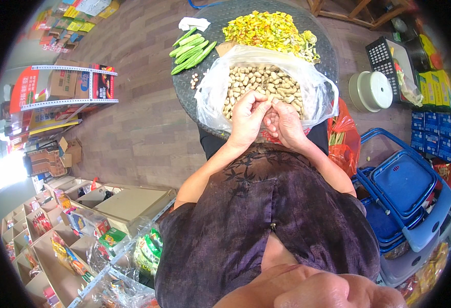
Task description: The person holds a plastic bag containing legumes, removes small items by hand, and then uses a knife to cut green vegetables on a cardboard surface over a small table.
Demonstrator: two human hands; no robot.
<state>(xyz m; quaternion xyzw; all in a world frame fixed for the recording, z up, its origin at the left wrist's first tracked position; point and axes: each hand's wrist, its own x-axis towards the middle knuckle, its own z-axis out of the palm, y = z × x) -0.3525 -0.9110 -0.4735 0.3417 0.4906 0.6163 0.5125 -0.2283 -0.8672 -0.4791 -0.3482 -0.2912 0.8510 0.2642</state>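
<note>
My left hand (247,117) and my right hand (286,122) meet fingertip to fingertip above an open clear plastic bag (210,102). Pinched between both thumbs and forefingers is a small pale peanut (270,99), partly covered by the fingers. Unshelled peanuts (262,79) fill the bag below and beyond my hands. The bag rests at the near side of a round dark table (187,90) with a raised tread pattern. A few shelled peanut kernels (194,81) lie on the table left of the bag.
Chopped yellow-green vegetable pieces (264,30) are heaped behind the bag. Green ridged gourds (192,50) and a white tissue (193,24) lie at left. To the right are a red plastic bag (342,138), a pale round stool (371,90) and blue folding chairs (402,181).
</note>
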